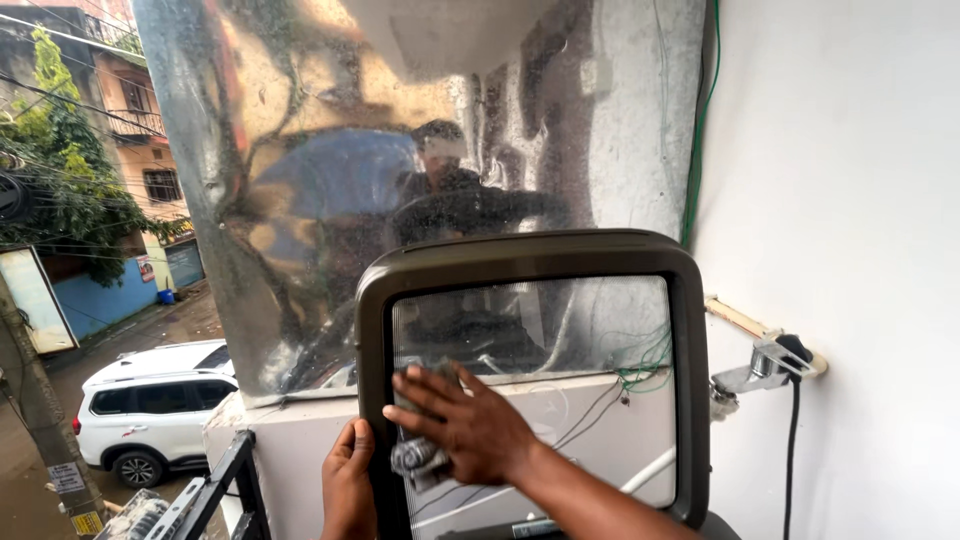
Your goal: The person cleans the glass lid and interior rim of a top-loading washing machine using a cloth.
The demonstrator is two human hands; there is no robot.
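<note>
A large vehicle side mirror point(620, 330) in a dark rounded frame point(530, 250) stands upright in front of me. My right hand point(462, 420) presses a crumpled grey cloth point(420, 455) flat against the lower left of the dusty glass, fingers spread. My left hand point(348, 480) grips the frame's left edge near the bottom. The glass reflects wires and a pale wall.
Behind the mirror hangs a big dirty reflective sheet point(400, 150). A white wall point(850, 200) with a metal bracket point(760, 370) and a black cable is on the right. Below left, a street holds a white car point(150, 410) and buildings; a black rail point(215, 490) is near.
</note>
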